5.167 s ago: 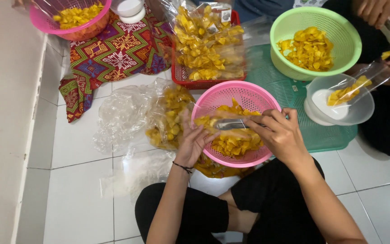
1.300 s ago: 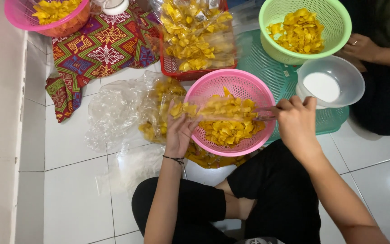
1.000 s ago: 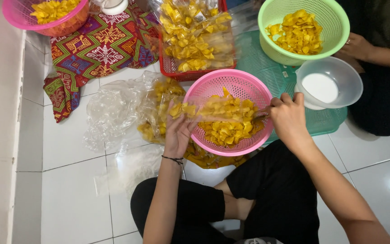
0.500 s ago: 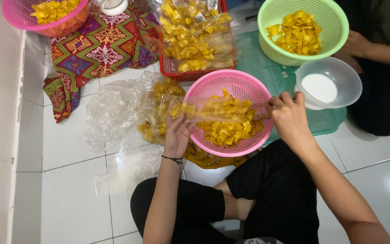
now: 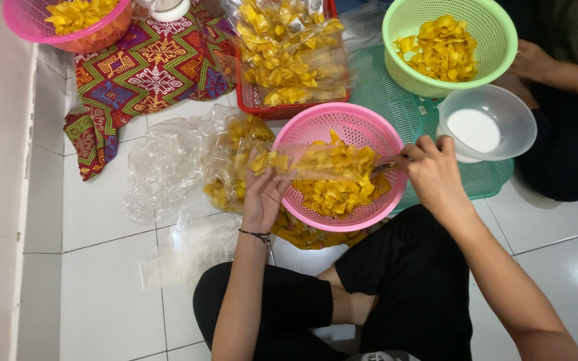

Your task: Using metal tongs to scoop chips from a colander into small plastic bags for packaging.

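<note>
Bag: clear plastic bag (image 5: 322,159) of yellow chips, stretched over pink basket (image 5: 302,130), frame centre.
Left hand (image 5: 262,194): fingers curled, pinching bag's end.
Right hand (image 5: 429,174): closed, pinching other end.
Tip: keep bag level, grip even.

Clear plastic bag (image 5: 322,160) of yellow chips, stretched sideways across the pink basket (image 5: 342,120). More yellow chips (image 5: 336,197) loose inside, basket on the floor.

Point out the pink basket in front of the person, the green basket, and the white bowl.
pink basket (image 5: 316,124): head view, bare mesh of its far inner wall.
green basket (image 5: 403,73): head view, left outer wall.
white bowl (image 5: 520,113): head view, right rim.
</note>
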